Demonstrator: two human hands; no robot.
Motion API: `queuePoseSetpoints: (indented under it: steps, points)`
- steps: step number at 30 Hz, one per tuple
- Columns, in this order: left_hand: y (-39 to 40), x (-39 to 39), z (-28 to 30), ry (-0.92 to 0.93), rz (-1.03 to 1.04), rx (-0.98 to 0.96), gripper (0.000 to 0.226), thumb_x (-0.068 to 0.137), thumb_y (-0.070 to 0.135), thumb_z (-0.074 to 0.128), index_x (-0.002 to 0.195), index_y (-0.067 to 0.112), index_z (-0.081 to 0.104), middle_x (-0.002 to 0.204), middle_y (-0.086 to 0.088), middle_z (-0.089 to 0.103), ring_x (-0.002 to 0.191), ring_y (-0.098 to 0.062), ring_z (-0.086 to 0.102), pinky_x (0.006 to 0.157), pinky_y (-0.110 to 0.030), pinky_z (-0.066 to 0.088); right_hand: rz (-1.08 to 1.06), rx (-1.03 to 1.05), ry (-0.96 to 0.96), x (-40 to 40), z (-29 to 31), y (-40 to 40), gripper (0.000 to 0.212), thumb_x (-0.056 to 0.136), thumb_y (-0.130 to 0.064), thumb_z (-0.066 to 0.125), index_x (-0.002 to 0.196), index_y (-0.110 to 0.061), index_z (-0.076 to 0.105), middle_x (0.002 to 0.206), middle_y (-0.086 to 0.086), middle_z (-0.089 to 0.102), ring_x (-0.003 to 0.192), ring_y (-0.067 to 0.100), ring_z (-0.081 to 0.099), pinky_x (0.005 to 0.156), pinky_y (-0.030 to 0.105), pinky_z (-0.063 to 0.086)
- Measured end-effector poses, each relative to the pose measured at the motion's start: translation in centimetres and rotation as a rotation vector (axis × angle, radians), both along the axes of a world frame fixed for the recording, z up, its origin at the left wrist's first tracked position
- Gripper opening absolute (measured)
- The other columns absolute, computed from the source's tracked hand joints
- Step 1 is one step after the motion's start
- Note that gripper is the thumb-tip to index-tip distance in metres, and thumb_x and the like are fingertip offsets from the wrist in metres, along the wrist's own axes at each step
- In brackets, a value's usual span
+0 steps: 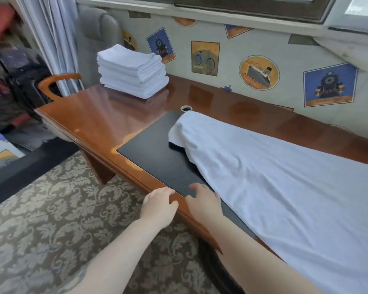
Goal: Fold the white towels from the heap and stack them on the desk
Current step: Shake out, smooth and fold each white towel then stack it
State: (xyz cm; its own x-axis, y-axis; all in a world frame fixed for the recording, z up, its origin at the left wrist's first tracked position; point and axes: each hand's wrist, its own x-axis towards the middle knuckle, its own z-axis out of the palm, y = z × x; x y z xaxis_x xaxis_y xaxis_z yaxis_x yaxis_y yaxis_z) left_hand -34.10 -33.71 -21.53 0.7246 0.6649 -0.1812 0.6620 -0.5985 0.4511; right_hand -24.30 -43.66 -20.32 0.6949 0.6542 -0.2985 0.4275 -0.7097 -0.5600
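Towel lies spread along the desk, its near corner just beside the right hand; both hands hold nothing, fingers loosely curled, the left hand at the desk edge. Best pinch both near corners, lift evenly and fold square to match the folded stack at the far end. A wall poster seems to read "ATLANTIC", though blurred.
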Motion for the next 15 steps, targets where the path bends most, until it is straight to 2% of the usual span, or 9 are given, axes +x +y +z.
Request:
queuePoseSetpoints:
  steps: [3,5,7,9,11,13,15]
  points:
    - [3.0,3.0,-0.4,-0.005,-0.080,-0.032,0.041,0.096,0.035,0.050,0.136,0.024,0.053,0.143,0.006,0.050,0.134,-0.018,0.042,0.111,-0.035,0.028,-0.046,0.023,0.004,1.5,-0.7,3.9,0.045,0.092,-0.026,0.044,0.137,-0.025,0.048,0.143,-0.003,0.047,0.125,0.017,0.049,0.117,0.035,0.017]
    - [5.1,4.8,-0.7,0.038,-0.143,-0.044,0.041,0.095,0.033,0.048,0.135,0.024,0.053,0.141,0.004,0.052,0.130,-0.020,0.046,0.108,-0.035,0.033,-0.091,0.057,0.058,2.5,-2.0,6.4,0.045,0.093,-0.025,0.044,0.137,-0.025,0.048,0.143,-0.003,0.047,0.125,0.018,0.049,0.113,0.036,0.027]
    - [8.0,6.7,-0.8,0.085,-0.185,-0.051,0.044,0.095,0.031,0.048,0.138,0.024,0.050,0.143,0.003,0.050,0.130,-0.022,0.046,0.108,-0.036,0.035,-0.154,0.108,0.156,4.0,-3.3,9.2,0.045,0.094,-0.021,0.043,0.139,-0.023,0.047,0.144,0.000,0.047,0.125,0.020,0.050,0.102,0.034,0.040]
    - [11.6,8.9,-1.0,0.112,-0.179,-0.102,0.044,0.096,0.030,0.049,0.140,0.025,0.048,0.145,0.003,0.047,0.131,-0.022,0.045,0.109,-0.037,0.036,-0.289,0.175,0.313,5.8,-4.3,12.1,0.046,0.095,-0.017,0.045,0.141,-0.018,0.046,0.141,0.003,0.050,0.124,0.021,0.051,0.094,0.030,0.043]
    - [14.8,10.5,-1.4,0.114,-0.147,-0.180,0.043,0.097,0.027,0.050,0.139,0.024,0.048,0.145,0.003,0.047,0.130,-0.021,0.046,0.107,-0.037,0.038,-0.492,0.327,0.615,6.7,-4.8,14.4,0.047,0.095,-0.019,0.053,0.141,-0.015,0.044,0.131,0.005,0.058,0.116,0.020,0.058,0.095,0.033,0.047]
    - [18.0,12.6,-2.1,0.050,-0.075,-0.258,0.040,0.096,0.021,0.050,0.136,0.021,0.051,0.141,0.003,0.051,0.128,-0.019,0.049,0.104,-0.034,0.040,-0.687,0.589,1.028,8.2,-5.1,16.9,0.042,0.095,-0.023,0.060,0.135,-0.014,0.049,0.119,0.004,0.062,0.103,0.019,0.065,0.090,0.035,0.051]
    - [20.1,14.5,-2.6,-0.016,0.017,-0.396,0.035,0.094,0.016,0.050,0.129,0.019,0.057,0.132,0.002,0.058,0.123,-0.018,0.052,0.097,-0.030,0.041,-0.903,0.875,1.360,9.8,-4.9,19.3,0.029,0.095,-0.024,0.062,0.122,-0.016,0.056,0.124,0.008,0.059,0.101,0.020,0.066,0.087,0.038,0.053]
